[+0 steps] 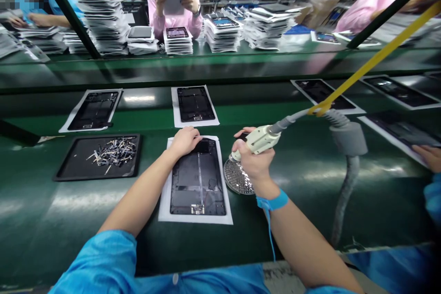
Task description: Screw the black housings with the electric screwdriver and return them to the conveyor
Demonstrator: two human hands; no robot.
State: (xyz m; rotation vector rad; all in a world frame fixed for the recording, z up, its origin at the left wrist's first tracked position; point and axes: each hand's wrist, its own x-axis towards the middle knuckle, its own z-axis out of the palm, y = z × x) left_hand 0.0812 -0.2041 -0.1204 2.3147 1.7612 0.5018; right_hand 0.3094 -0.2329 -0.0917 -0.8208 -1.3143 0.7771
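Observation:
An open black tablet housing lies on a white sheet before me. A pale strip runs down its middle, with a small circuit board at the near end. At the far left corner, my left hand bends closed fingers over the housing's edge; their tips are partly hidden. To the right, my right hand is wrapped round a cream powered screwdriver. Its bit is hidden from me. Just under that hand stands a round metal dish with a dimpled, shiny surface, partly covered by the hand.
A black tray of small loose parts lies at left. More tablet housings on sheets line the green bench. A yellow strap and grey cable hang at right. A co-worker's hand is at far right; stacks stand opposite.

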